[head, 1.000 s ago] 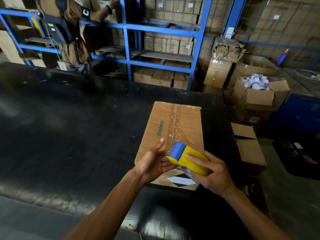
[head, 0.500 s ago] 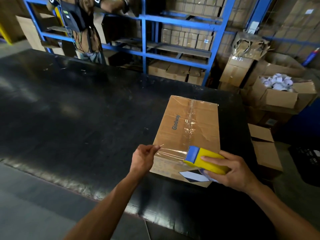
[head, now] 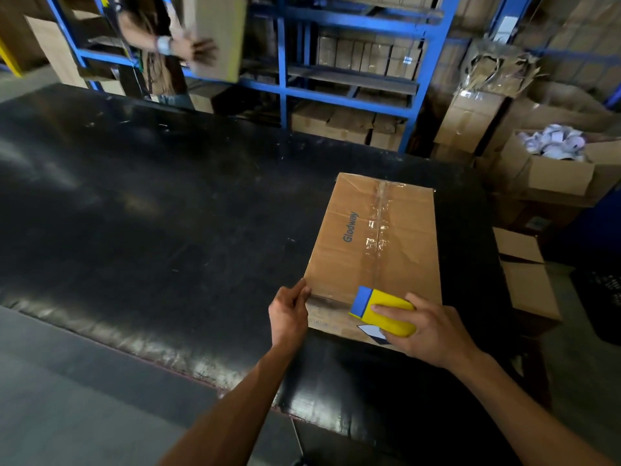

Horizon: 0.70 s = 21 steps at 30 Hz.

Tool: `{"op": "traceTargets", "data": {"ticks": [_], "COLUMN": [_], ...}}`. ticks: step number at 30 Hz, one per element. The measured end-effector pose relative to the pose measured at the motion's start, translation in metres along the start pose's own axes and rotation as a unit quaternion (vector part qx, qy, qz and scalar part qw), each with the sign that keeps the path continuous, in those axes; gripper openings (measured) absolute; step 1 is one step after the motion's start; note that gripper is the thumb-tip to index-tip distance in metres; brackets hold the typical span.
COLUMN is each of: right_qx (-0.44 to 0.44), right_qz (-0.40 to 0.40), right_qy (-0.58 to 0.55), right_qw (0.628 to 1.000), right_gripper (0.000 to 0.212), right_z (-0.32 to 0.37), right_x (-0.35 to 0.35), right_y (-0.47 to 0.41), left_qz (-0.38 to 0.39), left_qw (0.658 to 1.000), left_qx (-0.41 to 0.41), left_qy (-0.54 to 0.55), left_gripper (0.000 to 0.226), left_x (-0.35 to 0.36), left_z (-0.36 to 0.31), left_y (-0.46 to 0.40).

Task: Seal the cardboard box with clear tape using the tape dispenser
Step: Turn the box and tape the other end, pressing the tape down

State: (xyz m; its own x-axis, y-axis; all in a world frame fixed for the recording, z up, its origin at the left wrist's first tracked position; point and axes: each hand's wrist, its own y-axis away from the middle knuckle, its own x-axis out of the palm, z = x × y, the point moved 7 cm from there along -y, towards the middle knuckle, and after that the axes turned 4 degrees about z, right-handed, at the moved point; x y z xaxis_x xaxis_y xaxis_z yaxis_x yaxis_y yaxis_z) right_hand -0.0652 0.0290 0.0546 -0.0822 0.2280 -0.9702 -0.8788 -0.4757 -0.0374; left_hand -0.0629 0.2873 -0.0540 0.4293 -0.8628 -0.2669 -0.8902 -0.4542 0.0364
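Yellow plastic filled the right hand [head: 433, 331], whose fingers [head: 391, 309] were clamped over the tape dispenser [head: 383, 312], its blue front end pointing toward the left hand. The dispenser rested on the near end of the cardboard box [head: 376, 250]. A strip of clear tape [head: 331, 301] ran from the blue end across the box's near edge to the left hand [head: 289, 314], where the fingers [head: 302, 292] were pinched together on the tape's free end at the box's near left corner. The box lay flat on the black worktop [head: 168, 213], toward its right side, with older glossy tape along its centre seam and blue "Glodway" lettering on one flap. Beyond the worktop stood blue shelving [head: 349, 92] stacked with cartons, and another person [head: 158, 45] there held a carton [head: 218, 31], blurred. To the right sat an open carton [head: 551, 173] of white items.
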Motion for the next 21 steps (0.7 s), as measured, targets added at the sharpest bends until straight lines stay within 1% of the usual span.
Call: {"op": "traceTargets", "data": {"ticks": [7,9,11,12,13,14,15,16,17,18,19,21], "right_qx": [0.002,0.001,0.004,0.008,0.012,0.016,0.020,0.021,0.018,0.014,0.011,0.009], "right_qz": [0.014,0.018,0.024,0.028,0.032,0.035,0.036,0.036,0.033,0.030,0.029,0.030], "right_qy": [0.025,0.035,0.038,0.037,0.035,0.032,0.029,0.028,0.029,0.031,0.033,0.038], "right_qw": [1.000,0.999,0.999,0.999,0.999,0.999,0.999,0.999,0.999,0.999,0.999,0.999], "right_gripper": [0.043,0.043,0.044,0.044,0.044,0.045,0.045,0.044,0.044,0.044,0.044,0.045], "right_z": [0.005,0.007,0.007,0.006,0.006,0.006,0.006,0.006,0.007,0.007,0.008,0.007], "right_x": [0.001,0.001,0.002,0.003,0.003,0.003,0.002,0.002,0.001,0.001,0.001,0.001], "right_y": [-0.005,-0.006,-0.006,-0.006,-0.006,-0.007,-0.007,-0.007,-0.007,-0.008,-0.008,-0.008], "left_qz": [0.000,0.001,0.009,0.019,0.034,0.039,0.035,0.022,0.014,0.023,0.053,0.130], "left_qw": [1.000,1.000,1.000,1.000,0.999,0.996,0.985,0.961,0.925,0.882,0.837,0.750], "left_qx": [0.017,0.000,-0.023,-0.017,0.008,0.052,0.121,0.208,0.306,0.395,0.469,0.566], "left_qy": [-0.010,-0.006,0.009,0.006,-0.017,-0.063,-0.122,-0.180,-0.223,-0.255,-0.276,-0.318], "left_gripper": [0.034,0.047,0.075,0.081,0.081,0.077,0.071,0.066,0.061,0.056,0.053,0.050], "left_x": [0.002,-0.001,-0.010,-0.013,-0.018,-0.024,-0.029,-0.032,-0.030,-0.023,-0.011,0.015], "left_z": [0.007,0.010,0.016,0.018,0.018,0.016,0.008,-0.002,-0.015,-0.028,-0.040,-0.050], "left_y": [-0.002,-0.004,-0.010,-0.014,-0.019,-0.023,-0.024,-0.022,-0.016,-0.010,-0.005,0.000]}}
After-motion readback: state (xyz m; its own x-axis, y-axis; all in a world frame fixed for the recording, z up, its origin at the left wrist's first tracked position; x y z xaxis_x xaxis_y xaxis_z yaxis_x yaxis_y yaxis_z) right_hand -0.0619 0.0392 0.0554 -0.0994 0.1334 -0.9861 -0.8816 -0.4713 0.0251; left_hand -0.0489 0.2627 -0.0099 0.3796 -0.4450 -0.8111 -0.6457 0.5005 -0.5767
